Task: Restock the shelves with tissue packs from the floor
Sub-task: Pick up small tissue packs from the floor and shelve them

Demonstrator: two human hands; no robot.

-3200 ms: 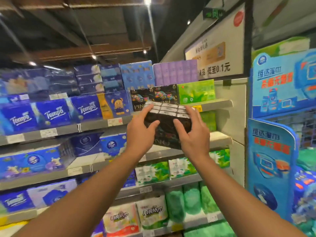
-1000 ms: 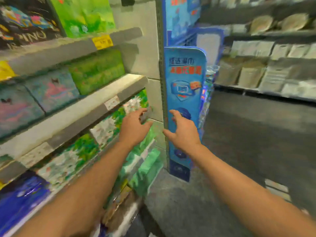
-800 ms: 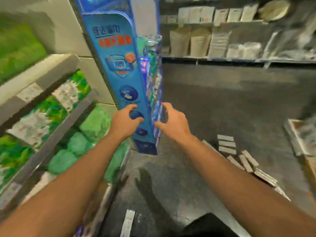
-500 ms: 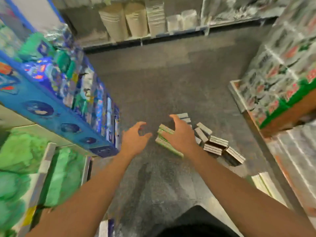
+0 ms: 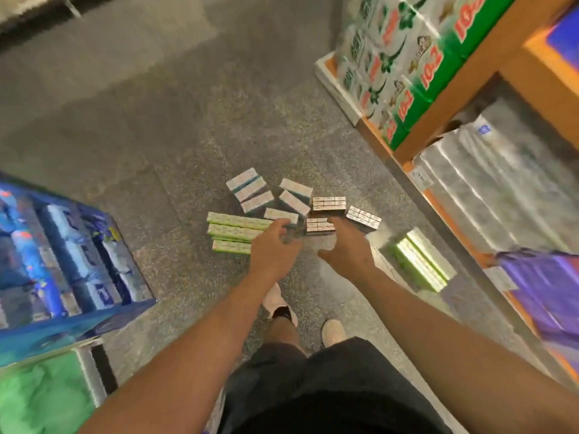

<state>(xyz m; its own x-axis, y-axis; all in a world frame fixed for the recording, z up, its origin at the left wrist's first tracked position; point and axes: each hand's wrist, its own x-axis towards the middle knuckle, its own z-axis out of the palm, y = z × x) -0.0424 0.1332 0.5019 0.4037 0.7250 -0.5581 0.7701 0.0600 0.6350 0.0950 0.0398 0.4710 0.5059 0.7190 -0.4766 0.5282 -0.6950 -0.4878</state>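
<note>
Several tissue packs lie scattered on the grey floor ahead of my feet. Green packs (image 5: 235, 228) lie at the left, pale blue-white packs (image 5: 250, 190) behind them, dark brown packs (image 5: 328, 203) at the right. A bigger green bundle (image 5: 419, 260) lies apart to the right. My left hand (image 5: 274, 250) hangs above the green packs, fingers spread, holding nothing. My right hand (image 5: 347, 249) hovers over the dark packs, also open and empty. Neither hand touches a pack.
A blue display stand (image 5: 62, 264) full of blue packs stands at the left, with green packs (image 5: 40, 399) below it. At the right, an orange-edged shelf (image 5: 463, 86) holds green-and-white bundles (image 5: 404, 51), silver packs (image 5: 488, 183) and purple packs (image 5: 548, 286). My two shoes (image 5: 279, 303) stand behind the pile.
I held a dark pack at the shelf earlier; it is gone from my hands. The view swung down from the shelves to the floor, and both empty hands now reach over the pile.
</note>
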